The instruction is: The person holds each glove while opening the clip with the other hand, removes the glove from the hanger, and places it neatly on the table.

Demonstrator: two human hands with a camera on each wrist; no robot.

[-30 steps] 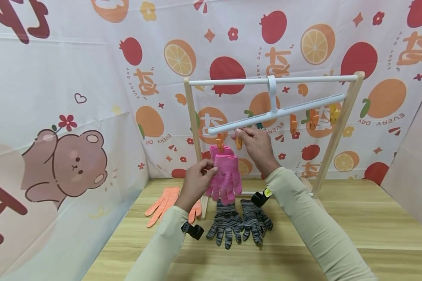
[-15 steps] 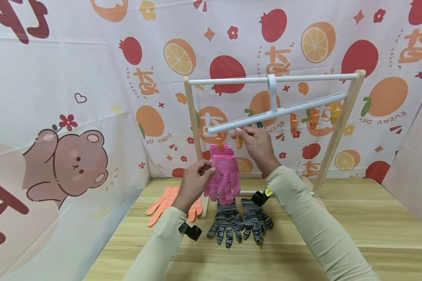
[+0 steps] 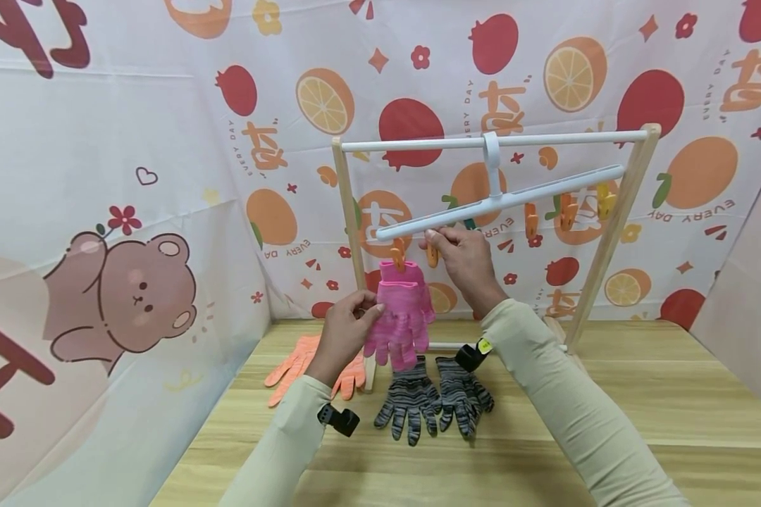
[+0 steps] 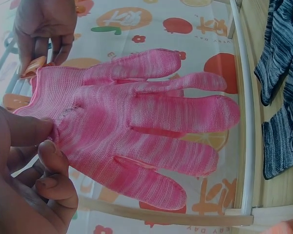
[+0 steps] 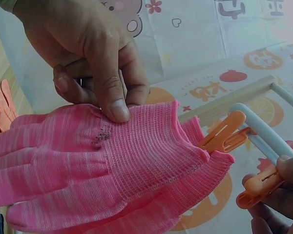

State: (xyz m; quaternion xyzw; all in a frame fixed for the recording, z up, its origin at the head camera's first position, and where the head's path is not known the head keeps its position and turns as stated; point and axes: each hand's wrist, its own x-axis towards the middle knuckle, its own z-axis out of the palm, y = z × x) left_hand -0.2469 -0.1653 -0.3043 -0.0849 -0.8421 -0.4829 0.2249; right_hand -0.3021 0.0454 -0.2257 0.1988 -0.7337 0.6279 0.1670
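My left hand [image 3: 342, 331] pinches a pink knit glove [image 4: 107, 112] at its side edge, just below the cuff. Behind it a second pink glove [image 5: 200, 195] hangs by its cuff from an orange clothespin [image 5: 224, 134] at the low left end of the pale blue hanger [image 3: 533, 196]. My right hand [image 3: 466, 264] holds another orange clothespin [image 5: 261, 187] by its body, close under the hanger bar and right of the gloves. The front glove's cuff sits slightly lower than the hanging one's and overlaps it in the head view.
The hanger tilts down to the left from the rack's white rod [image 3: 412, 146]. Orange clothespins [image 3: 530, 220] and a yellow clothespin [image 3: 605, 203] hang toward its right end. Grey striped gloves [image 3: 409, 401] and orange gloves [image 3: 294, 362] lie on the wooden table [image 3: 659, 394].
My left hand has drawn the front pink glove slightly left, so more of the hanging glove shows on the right. The right hand keeps its place on the clothespin.
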